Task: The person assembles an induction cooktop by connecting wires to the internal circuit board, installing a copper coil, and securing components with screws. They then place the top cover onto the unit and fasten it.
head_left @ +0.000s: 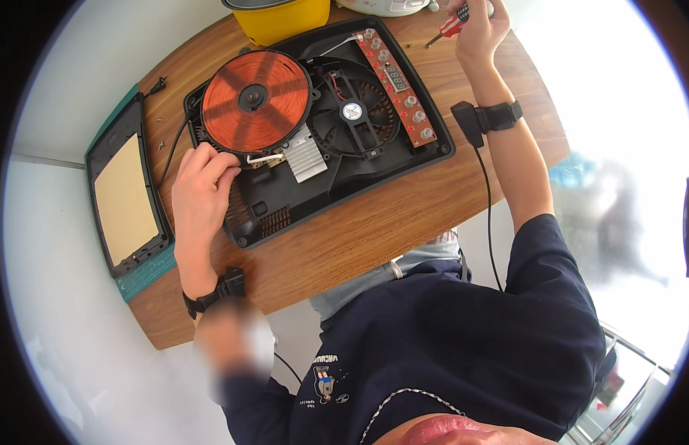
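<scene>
An opened induction cooker base (285, 211), a black plastic housing, lies on the wooden table before me. My left hand (203, 182) is at the lower left edge of the round copper coil (233, 81), fingers curled together beside the white wires (264, 159); what they pinch is hidden. A finned metal heat sink (306, 157) sits just right of them. At the far right my right hand (484, 37) is closed round a screwdriver (454, 25) with a red and black handle, its tip pointing down left, off the housing.
Right of the coil are a black fan (353, 111) and a red circuit board (404, 100) with a small display. A black panel (126, 193) rests on a green mat (148, 273) at left. Screws (161, 144) and a plug (159, 86) lie nearby. A yellow pot (281, 22) stands behind.
</scene>
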Tool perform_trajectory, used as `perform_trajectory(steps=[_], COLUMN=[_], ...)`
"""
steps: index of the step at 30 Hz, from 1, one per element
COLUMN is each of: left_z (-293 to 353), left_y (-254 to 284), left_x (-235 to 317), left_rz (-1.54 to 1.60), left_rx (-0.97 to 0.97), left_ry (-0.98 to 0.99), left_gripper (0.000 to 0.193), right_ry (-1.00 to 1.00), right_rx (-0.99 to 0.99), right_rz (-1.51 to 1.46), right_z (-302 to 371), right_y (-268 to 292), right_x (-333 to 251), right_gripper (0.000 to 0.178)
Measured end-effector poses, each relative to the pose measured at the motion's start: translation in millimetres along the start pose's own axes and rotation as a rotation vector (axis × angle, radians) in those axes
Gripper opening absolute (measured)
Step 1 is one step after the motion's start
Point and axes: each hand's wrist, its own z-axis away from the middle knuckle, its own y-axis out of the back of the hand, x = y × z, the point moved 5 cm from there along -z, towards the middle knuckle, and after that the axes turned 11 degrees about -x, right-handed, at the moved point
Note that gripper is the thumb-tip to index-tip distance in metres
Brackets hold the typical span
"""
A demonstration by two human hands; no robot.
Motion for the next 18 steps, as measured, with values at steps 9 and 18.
perform_trajectory(steps=[9,18], left_z=[-1,1], left_y=[0,2], left_x=[2,3], left_rz=[-0.003,0.0], left_rx=[-0.001,0.027], left_ry=[-0.002,-0.015], left_gripper=[0.013,0.014], right_ry=[0.102,0.08], right_rx=[0.011,-0.034], right_rz=[0.1,0.007], right_z=[-4,1], right_y=[1,-13], right_x=[9,-24], right_gripper=[0.028,0.028])
